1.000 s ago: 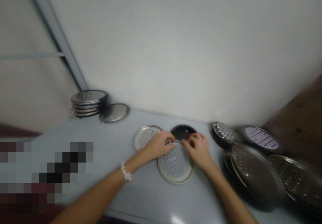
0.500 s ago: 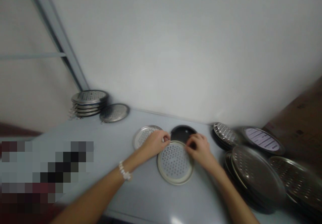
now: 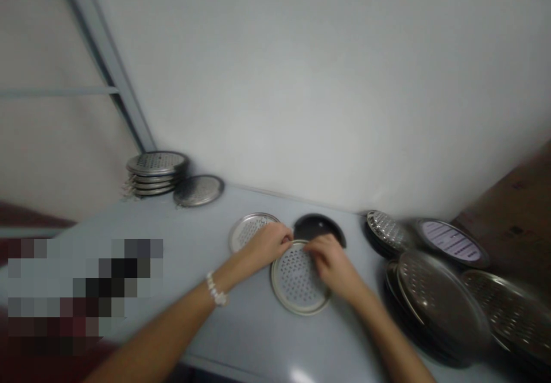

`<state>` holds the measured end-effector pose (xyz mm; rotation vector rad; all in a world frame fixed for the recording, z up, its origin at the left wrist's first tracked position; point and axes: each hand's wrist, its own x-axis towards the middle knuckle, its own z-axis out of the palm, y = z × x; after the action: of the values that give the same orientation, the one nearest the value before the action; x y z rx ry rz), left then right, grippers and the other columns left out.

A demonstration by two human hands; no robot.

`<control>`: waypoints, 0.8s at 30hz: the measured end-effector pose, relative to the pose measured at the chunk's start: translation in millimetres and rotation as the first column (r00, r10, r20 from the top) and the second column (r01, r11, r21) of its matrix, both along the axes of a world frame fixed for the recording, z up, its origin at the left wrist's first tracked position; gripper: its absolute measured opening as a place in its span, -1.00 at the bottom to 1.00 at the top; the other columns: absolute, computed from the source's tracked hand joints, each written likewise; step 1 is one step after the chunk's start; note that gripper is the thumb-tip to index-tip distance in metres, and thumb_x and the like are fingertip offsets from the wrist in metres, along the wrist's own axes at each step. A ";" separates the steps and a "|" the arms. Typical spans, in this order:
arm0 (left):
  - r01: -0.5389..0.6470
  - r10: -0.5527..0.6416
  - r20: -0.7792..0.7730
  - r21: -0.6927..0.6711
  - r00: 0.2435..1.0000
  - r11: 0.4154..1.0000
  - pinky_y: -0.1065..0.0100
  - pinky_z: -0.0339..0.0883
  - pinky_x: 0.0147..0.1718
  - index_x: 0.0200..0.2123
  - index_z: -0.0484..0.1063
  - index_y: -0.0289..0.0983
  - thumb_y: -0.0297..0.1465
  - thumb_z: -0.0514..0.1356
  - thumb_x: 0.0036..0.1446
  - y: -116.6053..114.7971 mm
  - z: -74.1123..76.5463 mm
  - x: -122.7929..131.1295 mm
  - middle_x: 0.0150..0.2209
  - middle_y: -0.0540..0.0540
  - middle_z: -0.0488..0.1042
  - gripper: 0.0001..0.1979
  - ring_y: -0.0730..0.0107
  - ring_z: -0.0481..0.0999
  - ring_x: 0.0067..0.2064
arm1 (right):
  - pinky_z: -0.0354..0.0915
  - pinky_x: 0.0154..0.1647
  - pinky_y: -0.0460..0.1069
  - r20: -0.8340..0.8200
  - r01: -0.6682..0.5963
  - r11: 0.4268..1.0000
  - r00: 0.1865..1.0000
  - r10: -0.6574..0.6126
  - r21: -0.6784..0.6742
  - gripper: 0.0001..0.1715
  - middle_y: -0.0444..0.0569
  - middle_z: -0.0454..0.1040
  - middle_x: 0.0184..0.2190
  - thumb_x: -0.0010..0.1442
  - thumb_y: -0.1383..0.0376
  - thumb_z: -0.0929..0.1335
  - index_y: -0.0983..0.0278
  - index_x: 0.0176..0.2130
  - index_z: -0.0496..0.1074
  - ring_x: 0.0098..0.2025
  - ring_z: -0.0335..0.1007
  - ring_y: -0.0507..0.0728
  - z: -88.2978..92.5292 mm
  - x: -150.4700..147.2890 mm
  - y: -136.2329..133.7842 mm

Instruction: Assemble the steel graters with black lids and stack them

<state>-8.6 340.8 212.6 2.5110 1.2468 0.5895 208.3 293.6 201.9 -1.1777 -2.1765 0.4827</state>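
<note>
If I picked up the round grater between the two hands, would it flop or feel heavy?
The grater would probably stay stiff: it looks like metal and has a rim. It may feel light, since it looks thin and is full of holes. Stood on its round edge, it might roll.

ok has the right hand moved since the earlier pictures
Yes: the right hand has shifted left and slightly down in view, judged against the black disc, whose right edge now shows more.

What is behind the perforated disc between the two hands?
A dark round piece shows beyond the disc. Its near edge cannot be seen: the disc and right hand cover it.
</note>
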 end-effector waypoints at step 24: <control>-0.018 0.018 -0.017 -0.042 1.000 0.999 0.41 0.19 -0.35 -0.37 0.57 -0.31 -0.53 0.21 0.12 -5.7 3.4 6.3 -0.42 -0.07 0.55 -0.88 0.35 0.47 -0.36 | 0.19 -0.02 0.10 0.063 0.031 1.000 0.998 -0.030 -0.003 -0.83 -0.07 0.48 -0.23 0.15 0.46 0.37 0.20 -0.29 0.35 -0.06 0.29 0.20 4.3 -7.7 -3.1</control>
<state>-2.3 335.1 216.0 2.4773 1.2756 0.5416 200.6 290.5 206.3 -1.2417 -2.2082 0.4427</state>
